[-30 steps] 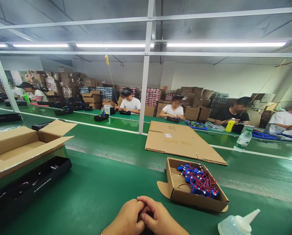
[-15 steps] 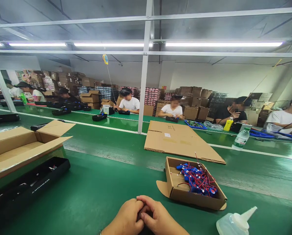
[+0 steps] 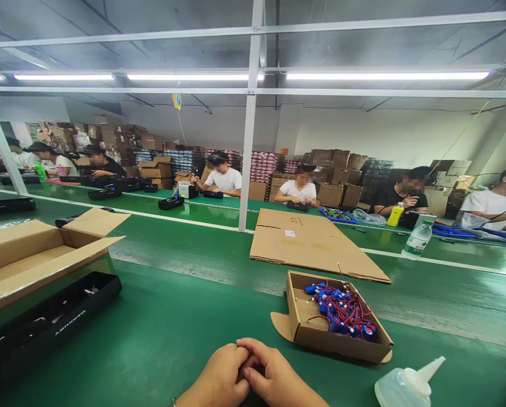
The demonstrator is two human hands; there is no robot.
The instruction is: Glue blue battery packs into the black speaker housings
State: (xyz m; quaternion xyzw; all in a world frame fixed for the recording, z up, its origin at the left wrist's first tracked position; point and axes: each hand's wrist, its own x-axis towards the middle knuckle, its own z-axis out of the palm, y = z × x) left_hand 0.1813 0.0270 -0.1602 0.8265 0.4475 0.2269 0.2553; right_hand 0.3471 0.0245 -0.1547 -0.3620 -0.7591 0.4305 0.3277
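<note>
My left hand and my right hand rest clasped together at the bottom middle of the view, above the green table. Their fingers are curled and meet at the tips, with a dark gap between the palms. No object shows in either hand. Nearest to my right hand stands an open cardboard box holding blue battery packs with red and black wires and white plugs. Farther right is a translucent squeeze bottle with a slanted nozzle.
At left lie a black casing marked MERKURY and a large open carton. Flattened cardboard and a water bottle are beyond the battery box. A white post rises mid-view. Several co-workers sit across the line.
My hands have not moved. Across the line, a co-worker's hand has lifted with a hanging tool, and its yellow balancer shifted left. Another co-worker in black farther left has shifted position.
</note>
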